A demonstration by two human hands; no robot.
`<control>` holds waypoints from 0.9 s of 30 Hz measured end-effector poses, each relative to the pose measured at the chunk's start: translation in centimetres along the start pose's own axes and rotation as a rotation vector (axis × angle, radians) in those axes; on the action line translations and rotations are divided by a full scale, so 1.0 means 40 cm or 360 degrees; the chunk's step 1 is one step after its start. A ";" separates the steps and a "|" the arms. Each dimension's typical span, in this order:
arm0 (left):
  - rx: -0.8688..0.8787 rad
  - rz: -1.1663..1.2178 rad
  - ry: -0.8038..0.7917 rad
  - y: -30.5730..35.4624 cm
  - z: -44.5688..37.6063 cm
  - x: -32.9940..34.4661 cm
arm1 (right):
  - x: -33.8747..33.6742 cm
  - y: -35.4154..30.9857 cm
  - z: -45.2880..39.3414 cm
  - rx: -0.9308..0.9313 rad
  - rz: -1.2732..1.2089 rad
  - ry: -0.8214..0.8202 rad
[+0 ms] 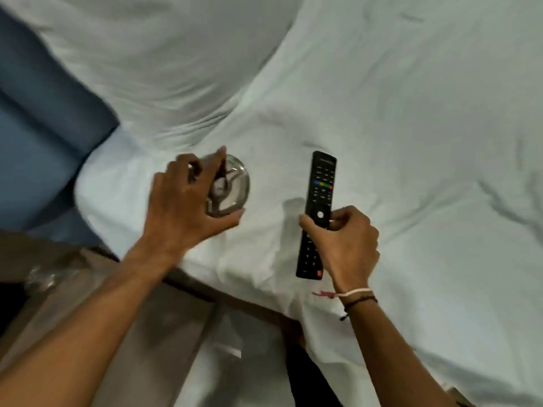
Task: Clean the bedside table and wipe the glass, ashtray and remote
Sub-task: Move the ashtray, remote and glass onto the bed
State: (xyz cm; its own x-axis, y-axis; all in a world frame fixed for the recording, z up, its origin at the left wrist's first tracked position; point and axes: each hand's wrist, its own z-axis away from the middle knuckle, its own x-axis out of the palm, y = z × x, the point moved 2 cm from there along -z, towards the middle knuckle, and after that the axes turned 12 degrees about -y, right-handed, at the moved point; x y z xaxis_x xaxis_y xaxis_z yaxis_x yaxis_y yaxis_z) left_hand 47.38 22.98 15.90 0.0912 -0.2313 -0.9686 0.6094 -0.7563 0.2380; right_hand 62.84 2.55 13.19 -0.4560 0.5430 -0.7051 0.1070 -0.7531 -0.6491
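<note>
Two task items lie within our reach on a white bed sheet, a soft cotton-like fabric creased into long shallow folds. Item one: an ashtray, round, of clear glass with a thick rim, its surface glinting and partly blurred; it sits on the sheet near the mattress corner. Our left hand covers its left side from above, fingers spread around the rim and thumb against its near edge, so we have it gripped, though whether it is lifted off the sheet we cannot tell. Item two: a remote, long, slim, of black plastic, with rows of small buttons, a band of coloured keys near its upper half and a white round key at its middle; it points away from us, just to the right of the ashtray and apart from it. Our right hand is closed around its lower half from the right side, thumb across the front face. That wrist carries thin cord bracelets, pale and dark. Beyond the ashtray rises a plump white pillow, and left of it a blue padded headboard. At lower left we note the bedside table, a smooth brown surface, bearing a blurred glass.
</note>
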 end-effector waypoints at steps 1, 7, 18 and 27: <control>0.0098 -0.0006 -0.0003 0.071 -0.040 0.026 | -0.040 0.042 -0.028 0.0075 -0.0031 0.0071; 0.0472 -0.0014 -0.0139 0.389 -0.182 0.218 | -0.203 0.275 -0.148 0.0310 0.0093 0.0334; 0.0156 -0.0146 -0.0022 0.272 -0.139 0.251 | -0.130 0.206 -0.125 -0.0206 0.0633 0.0273; -0.0527 -0.0288 0.0006 -0.261 0.183 0.131 | 0.268 -0.172 0.077 -0.1355 0.0543 -0.0356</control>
State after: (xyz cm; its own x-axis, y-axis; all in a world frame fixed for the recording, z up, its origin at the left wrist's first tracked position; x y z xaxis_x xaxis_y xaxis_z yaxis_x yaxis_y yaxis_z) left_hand 35.75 25.19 8.86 -0.0389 -0.1093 -0.9932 0.8374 -0.5460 0.0273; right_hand 54.51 12.40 10.98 -0.4307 0.1926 -0.8817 0.8349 -0.2858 -0.4703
